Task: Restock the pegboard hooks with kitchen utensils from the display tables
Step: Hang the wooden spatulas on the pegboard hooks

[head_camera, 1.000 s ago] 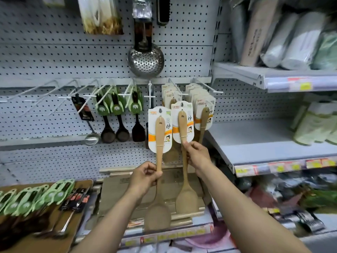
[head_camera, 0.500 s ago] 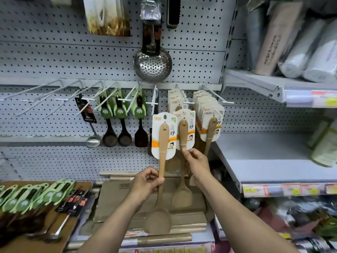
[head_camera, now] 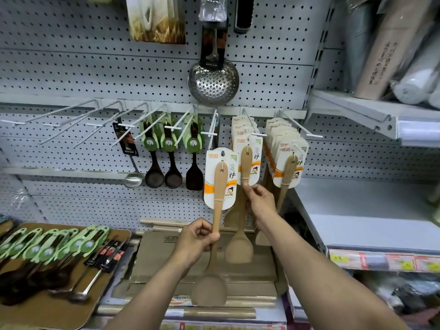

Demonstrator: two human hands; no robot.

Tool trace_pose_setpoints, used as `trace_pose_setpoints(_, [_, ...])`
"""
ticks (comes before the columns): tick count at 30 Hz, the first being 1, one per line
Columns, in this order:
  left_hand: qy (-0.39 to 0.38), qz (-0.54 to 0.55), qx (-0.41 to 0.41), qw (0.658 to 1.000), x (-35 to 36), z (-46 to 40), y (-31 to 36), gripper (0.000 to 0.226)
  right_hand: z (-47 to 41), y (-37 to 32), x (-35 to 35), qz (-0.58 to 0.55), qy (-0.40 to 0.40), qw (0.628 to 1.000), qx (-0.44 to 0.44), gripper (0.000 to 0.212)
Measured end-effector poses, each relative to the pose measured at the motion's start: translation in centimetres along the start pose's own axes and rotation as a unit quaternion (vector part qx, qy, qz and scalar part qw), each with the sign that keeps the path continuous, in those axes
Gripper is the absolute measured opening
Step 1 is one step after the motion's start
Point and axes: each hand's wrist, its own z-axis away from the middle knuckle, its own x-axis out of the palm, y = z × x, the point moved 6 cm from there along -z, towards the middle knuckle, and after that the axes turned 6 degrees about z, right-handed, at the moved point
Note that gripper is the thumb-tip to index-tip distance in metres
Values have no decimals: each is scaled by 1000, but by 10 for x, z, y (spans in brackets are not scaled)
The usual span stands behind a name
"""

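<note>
The step in hand looks like hanging: the right hand [head_camera: 258,201] pinches the handle of a wooden spatula [head_camera: 240,225] just below its card, whose top is level with the tip of the hook [head_camera: 252,126] directly above that hand; whether the card's hole is already on the wire I cannot tell. The left hand [head_camera: 197,241], lower and to the left of the right, has its fingers curled round the handle of a second carded spatula [head_camera: 217,210], held upright with the blade hanging below the hand, well short of any hook.

Next, I judge, the right hand needs to slide its card back along the wire, then let go; the left hand's spatula must then rise so its hole meets a hook tip.

Counts: two wooden spatulas in hand, two hooks above the right hand carrying stacks of the same cards. Left of the left hand hang three green-carded dark utensils [head_camera: 170,160] and one steel ladle [head_camera: 133,179]; several bare hooks [head_camera: 71,120] lie further left. One perforated skimmer [head_camera: 213,83] hangs above. On the desk, down-left of the left hand, a tray [head_camera: 78,313] holds a row of green-carded utensils, too overlapped to count
</note>
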Motion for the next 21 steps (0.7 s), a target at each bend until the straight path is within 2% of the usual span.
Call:
trace_pose_setpoints(9, [2,-5,4,1000,-1,4,2,15,-14,-6,1,26,-6,999,33,29])
trace_pose_setpoints(13, [3,-9,7,1000,3,6,2,17,-6,-10,-7,95,30,995,31,32])
trace_pose_setpoints(16, [3,-6,15,1000,10,7,6,18,15,-31,-10,91,58,994,-31,34])
trace_pose_setpoints(19, [2,-7,20,1000,18,7,11,17,39,-57,-4,-8,15,994,-105,30])
trace_pose_setpoints(21, [-3,-11,24,1000,24,5,14,18,50,-73,-4,-18,3,989,-144,31])
